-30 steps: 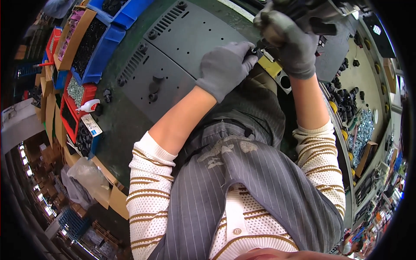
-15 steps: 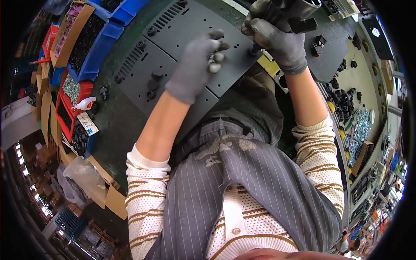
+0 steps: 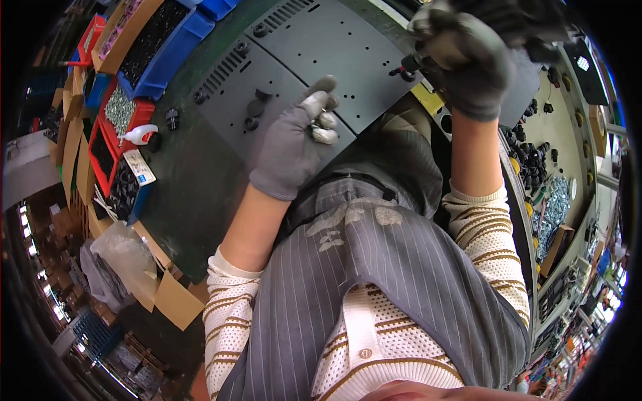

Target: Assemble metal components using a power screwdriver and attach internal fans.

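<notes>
A dark grey metal plate (image 3: 314, 53) with slots and holes lies on the green table, a seam running across it. My left hand (image 3: 291, 144), in a grey glove, is over the plate's near edge with fingers curled; what they hold, if anything, is hidden. My right hand (image 3: 471, 60), gloved too and blurred, is closed round a black power screwdriver (image 3: 515, 23). The tool's tip (image 3: 409, 65) points left, over the plate's right corner. Black round feet (image 3: 251, 123) sit near the plate's corners, and a small black curved part (image 3: 263, 95) is on its left half.
Blue bins (image 3: 157, 57) of black parts and a red bin (image 3: 119, 110) of screws stand at the left. A white bottle (image 3: 140, 135) and a small black part (image 3: 172, 119) are near them. At the right, black fittings (image 3: 531, 160) and silver screws (image 3: 555, 200) lie heaped on a bench.
My right hand has moved right with the power screwdriver. My left hand has shifted down and slightly left, staying curled. The plate sits a little further right in view.
</notes>
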A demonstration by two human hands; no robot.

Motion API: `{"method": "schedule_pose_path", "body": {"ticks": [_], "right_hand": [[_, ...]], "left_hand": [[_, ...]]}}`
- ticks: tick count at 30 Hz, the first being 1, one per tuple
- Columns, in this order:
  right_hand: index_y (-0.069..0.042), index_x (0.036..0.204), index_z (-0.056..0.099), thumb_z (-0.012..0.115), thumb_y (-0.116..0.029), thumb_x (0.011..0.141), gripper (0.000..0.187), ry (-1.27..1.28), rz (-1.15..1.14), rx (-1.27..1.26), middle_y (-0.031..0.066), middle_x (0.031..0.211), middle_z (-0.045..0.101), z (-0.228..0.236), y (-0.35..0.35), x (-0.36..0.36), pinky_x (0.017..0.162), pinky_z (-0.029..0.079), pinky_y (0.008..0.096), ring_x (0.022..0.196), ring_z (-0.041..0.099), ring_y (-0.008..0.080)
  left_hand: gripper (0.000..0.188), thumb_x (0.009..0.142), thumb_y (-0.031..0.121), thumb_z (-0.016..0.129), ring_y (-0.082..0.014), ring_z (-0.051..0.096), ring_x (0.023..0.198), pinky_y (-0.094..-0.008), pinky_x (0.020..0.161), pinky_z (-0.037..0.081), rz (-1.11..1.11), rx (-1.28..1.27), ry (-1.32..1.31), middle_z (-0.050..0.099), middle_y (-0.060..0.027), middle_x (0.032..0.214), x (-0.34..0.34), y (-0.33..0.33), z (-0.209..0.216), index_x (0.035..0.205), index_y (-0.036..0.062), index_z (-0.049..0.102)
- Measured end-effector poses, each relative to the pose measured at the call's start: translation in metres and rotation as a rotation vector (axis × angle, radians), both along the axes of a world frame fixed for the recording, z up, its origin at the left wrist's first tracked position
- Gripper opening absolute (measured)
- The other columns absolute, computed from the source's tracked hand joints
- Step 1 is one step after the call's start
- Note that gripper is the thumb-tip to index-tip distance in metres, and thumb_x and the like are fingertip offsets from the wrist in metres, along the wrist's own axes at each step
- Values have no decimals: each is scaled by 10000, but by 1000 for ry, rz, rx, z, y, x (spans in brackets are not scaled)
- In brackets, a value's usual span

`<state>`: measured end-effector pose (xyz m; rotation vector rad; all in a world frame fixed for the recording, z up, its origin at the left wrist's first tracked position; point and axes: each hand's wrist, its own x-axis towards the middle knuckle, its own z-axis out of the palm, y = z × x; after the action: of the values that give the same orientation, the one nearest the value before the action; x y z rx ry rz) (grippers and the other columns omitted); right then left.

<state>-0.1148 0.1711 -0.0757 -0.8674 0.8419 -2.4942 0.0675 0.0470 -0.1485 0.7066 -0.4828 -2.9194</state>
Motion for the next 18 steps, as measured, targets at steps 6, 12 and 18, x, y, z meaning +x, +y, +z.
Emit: {"method": "schedule_pose_path", "body": {"ticks": [6, 12, 18], "right_hand": [[-76, 1059, 469, 681, -127, 698, 422, -37, 86, -112, 85, 822, 591, 12, -6, 43, 658, 527, 367, 675, 604, 252], [-97, 1182, 429, 532, -221, 803, 411, 318, 353, -170, 65, 922, 506, -18, -4, 22, 728, 382, 383, 809, 507, 209], [-100, 1150, 452, 526, -259, 789, 402, 309, 373, -133, 38, 870, 488, -17, -10, 29, 715, 367, 353, 788, 484, 183]], "left_hand": [[342, 1010, 268, 438, -42, 388, 566, -135, 409, 339, -123, 56, 106, 481, -4, 751, 0, 16, 1, 1176, -24, 503], [318, 1011, 278, 433, -40, 382, 551, -137, 399, 350, -132, 204, 178, 489, -11, 760, 6, 18, 4, 1101, -17, 509], [331, 1005, 308, 449, -29, 360, 528, -136, 393, 340, -141, 168, 126, 470, 3, 730, 12, 15, 1, 1091, -1, 534]]}}
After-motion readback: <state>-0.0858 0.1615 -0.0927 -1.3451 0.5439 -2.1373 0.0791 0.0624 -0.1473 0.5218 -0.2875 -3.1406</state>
